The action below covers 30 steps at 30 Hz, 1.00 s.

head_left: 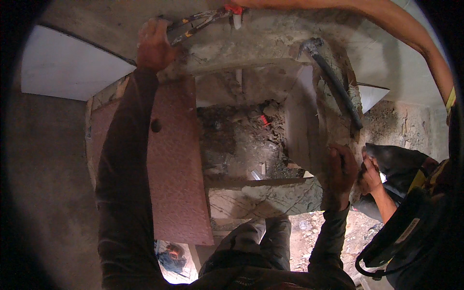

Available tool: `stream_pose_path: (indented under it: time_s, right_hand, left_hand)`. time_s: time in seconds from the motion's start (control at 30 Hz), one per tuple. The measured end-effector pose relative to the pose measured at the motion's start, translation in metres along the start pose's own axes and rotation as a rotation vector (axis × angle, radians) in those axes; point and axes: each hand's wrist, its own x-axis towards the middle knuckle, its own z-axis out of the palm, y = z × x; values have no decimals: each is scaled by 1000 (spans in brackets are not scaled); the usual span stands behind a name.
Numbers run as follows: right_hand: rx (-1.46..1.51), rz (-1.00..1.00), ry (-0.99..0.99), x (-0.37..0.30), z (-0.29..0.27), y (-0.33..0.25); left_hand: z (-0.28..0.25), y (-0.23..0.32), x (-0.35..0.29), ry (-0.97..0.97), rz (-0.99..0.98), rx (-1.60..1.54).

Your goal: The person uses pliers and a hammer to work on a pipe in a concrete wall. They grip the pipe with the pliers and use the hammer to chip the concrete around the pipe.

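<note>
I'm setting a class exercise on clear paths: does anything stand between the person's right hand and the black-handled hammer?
Nothing visible stands between the right hand and the hammer. The co-worker's hand is to the right, outside that gap.

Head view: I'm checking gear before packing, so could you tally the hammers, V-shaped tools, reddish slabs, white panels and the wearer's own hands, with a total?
Hammer: 1
V-shaped tool: 1
Reddish slab: 1
White panels, left panel and right panel: 2
Own hands, left hand and right hand: 2
Total: 7
</note>
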Motion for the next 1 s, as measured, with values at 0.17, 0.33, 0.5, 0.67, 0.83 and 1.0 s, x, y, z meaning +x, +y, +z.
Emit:
stream_pose_path:
  time_s: [0.17,0.33,0.5,0.67,0.83,1.0]
  right_hand:
    - [17,-7,0,-1,-1,1]
    - [23,-30,-5,1,-2,-4]
    - [36,-37,17,1,1,-5]
    - [54,-4,26,1,2,-9]
    - [4,40,-16,1,-2,-19]
    - [53,28,17,1,0,-30]
  left_hand:
    - [-2,0,2,7,-24,-6]
    - [1,-4,1,-2,6,-54]
    - [5,-6,-3,-35,-63,-77]
    - [5,-6,-4,-65,-123,-88]
    - [0,-3,-1,-18,-29,-48]
    - [2,-4,-1,-46,-75,-58]
